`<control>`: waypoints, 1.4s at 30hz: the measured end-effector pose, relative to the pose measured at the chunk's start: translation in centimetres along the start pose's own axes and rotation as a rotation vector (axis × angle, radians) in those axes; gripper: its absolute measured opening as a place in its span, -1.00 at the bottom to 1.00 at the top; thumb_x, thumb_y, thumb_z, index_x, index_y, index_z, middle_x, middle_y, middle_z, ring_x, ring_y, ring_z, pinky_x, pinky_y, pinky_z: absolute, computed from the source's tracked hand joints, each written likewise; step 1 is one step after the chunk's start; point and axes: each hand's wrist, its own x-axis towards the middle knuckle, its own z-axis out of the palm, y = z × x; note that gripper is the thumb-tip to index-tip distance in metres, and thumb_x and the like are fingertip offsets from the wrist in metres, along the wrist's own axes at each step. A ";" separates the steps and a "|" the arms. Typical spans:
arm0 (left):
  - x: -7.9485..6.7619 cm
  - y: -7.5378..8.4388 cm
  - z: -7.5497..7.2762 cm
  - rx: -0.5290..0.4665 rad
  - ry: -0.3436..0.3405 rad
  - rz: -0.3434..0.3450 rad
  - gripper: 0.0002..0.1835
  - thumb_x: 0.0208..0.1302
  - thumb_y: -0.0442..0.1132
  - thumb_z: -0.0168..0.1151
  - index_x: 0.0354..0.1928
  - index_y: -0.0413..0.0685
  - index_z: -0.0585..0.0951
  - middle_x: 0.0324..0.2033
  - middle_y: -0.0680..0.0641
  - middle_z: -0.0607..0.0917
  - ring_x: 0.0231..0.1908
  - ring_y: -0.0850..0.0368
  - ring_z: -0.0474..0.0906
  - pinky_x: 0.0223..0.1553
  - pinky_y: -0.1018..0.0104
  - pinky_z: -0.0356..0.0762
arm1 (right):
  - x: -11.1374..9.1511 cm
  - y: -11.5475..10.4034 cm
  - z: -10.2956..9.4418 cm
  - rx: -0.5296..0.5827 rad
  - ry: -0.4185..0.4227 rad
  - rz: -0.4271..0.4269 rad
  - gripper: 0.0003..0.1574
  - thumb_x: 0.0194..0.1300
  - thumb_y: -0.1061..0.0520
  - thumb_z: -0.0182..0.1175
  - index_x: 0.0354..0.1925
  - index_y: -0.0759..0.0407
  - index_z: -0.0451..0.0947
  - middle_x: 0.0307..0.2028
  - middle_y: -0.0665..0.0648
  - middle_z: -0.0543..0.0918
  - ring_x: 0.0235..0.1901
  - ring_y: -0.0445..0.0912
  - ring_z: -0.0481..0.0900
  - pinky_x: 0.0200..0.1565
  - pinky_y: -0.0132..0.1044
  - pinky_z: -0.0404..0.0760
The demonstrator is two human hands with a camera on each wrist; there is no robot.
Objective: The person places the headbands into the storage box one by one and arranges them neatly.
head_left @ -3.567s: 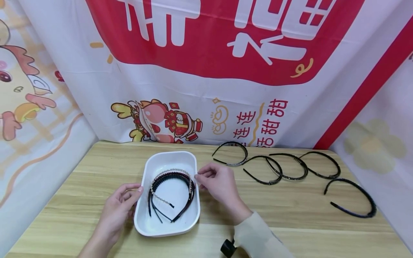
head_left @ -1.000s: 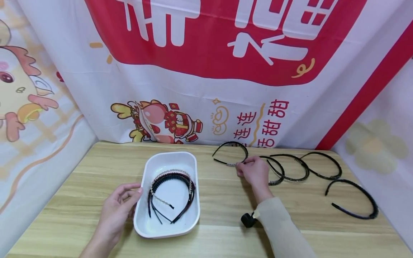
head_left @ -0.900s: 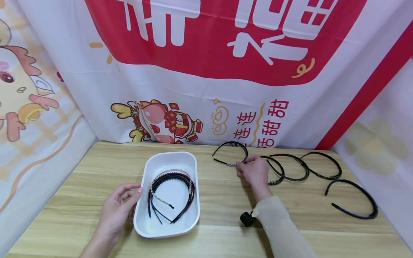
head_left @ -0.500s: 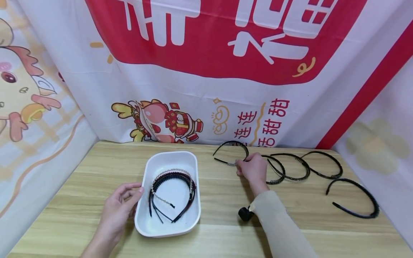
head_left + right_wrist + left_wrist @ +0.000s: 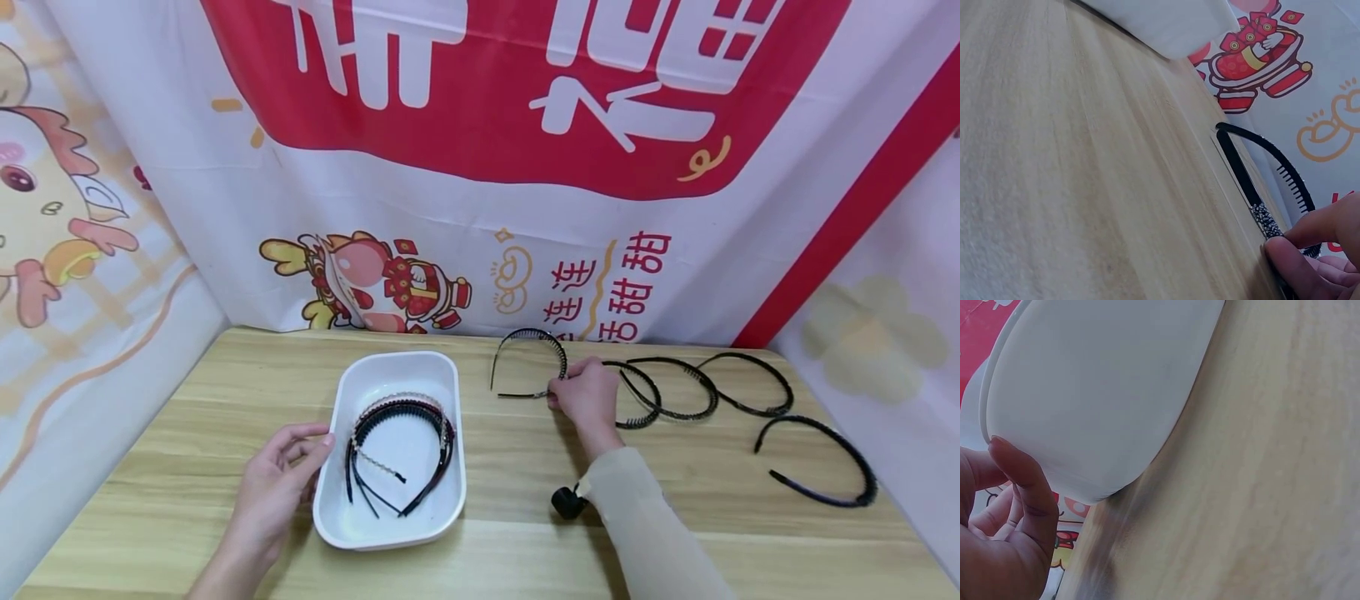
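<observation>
My right hand (image 5: 588,398) pinches a black toothed headband (image 5: 564,354) between thumb and fingertips. In the right wrist view, the grip lies right by a patch of sparkling stones (image 5: 1266,220) on the band; the fingers hide part of it. The headband's comb teeth face inward. My left hand (image 5: 281,477) holds the left rim of a white plastic tub (image 5: 324,500), thumb at the edge, as the left wrist view also shows. Inside the tub lie several headbands (image 5: 401,408), dark ones and one with a pale beaded band.
Right of my right hand, several black headbands lie on the wooden table (image 5: 525,533): an overlapping row near the back edge and a separate headband (image 5: 862,458) at far right. A printed cloth (image 5: 480,250) hangs behind the table.
My right hand has left the tub's right rim and gone right to the nearest headband. In the last half second that headband has tilted, one end swinging nearer. My left hand stays put.
</observation>
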 end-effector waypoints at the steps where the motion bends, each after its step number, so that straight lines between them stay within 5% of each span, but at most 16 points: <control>1: 0.0 0.0 0.0 0.001 -0.001 0.000 -0.60 0.52 -0.08 0.38 0.29 0.06 0.57 -0.23 0.23 0.76 -0.28 0.22 0.68 -0.26 0.37 0.71 | 0.0 0.0 0.0 0.001 0.001 0.000 -0.54 0.20 0.37 0.40 0.06 0.42 0.52 -0.04 0.43 0.70 -0.59 -0.12 0.78 -0.42 -0.30 0.81; 7: 0.0 0.1 0.0 0.006 0.002 -0.002 -0.59 0.51 -0.06 0.39 0.29 0.07 0.57 -0.22 0.23 0.75 -0.27 0.22 0.66 -0.27 0.38 0.69 | 0.0 0.1 0.1 -0.006 0.001 -0.011 -0.55 0.21 0.33 0.42 0.08 0.41 0.66 0.02 0.45 0.77 -0.56 -0.14 0.80 -0.41 -0.32 0.80; 28: 0.1 -0.3 -0.1 0.017 0.006 -0.012 -0.60 0.48 -0.02 0.42 0.26 0.13 0.61 -0.24 0.23 0.75 -0.31 0.23 0.64 -0.30 0.39 0.66 | -0.5 0.1 0.0 -0.020 -0.003 -0.015 -0.54 0.23 0.26 0.45 0.10 0.36 0.67 0.03 0.43 0.77 -0.49 -0.10 0.84 -0.39 -0.33 0.80; 36: 0.2 -0.1 -0.1 0.007 0.010 0.002 -0.67 0.47 -0.04 0.43 0.19 0.18 0.65 -0.28 0.23 0.75 -0.36 0.24 0.62 -0.34 0.39 0.65 | -0.9 0.4 -0.1 0.135 -0.066 0.005 -0.58 0.27 0.28 0.40 0.10 0.35 0.70 -0.18 0.35 0.85 -0.54 -0.16 0.80 -0.36 -0.31 0.82; 42: 0.1 -0.1 -0.1 0.016 0.007 -0.005 -0.63 0.48 -0.05 0.42 0.24 0.13 0.62 -0.27 0.23 0.75 -0.36 0.23 0.62 -0.34 0.39 0.65 | -1.2 0.2 -0.1 0.166 -0.077 0.024 -0.57 0.27 0.29 0.40 0.12 0.34 0.71 -0.12 0.35 0.83 -0.52 -0.17 0.80 -0.32 -0.30 0.83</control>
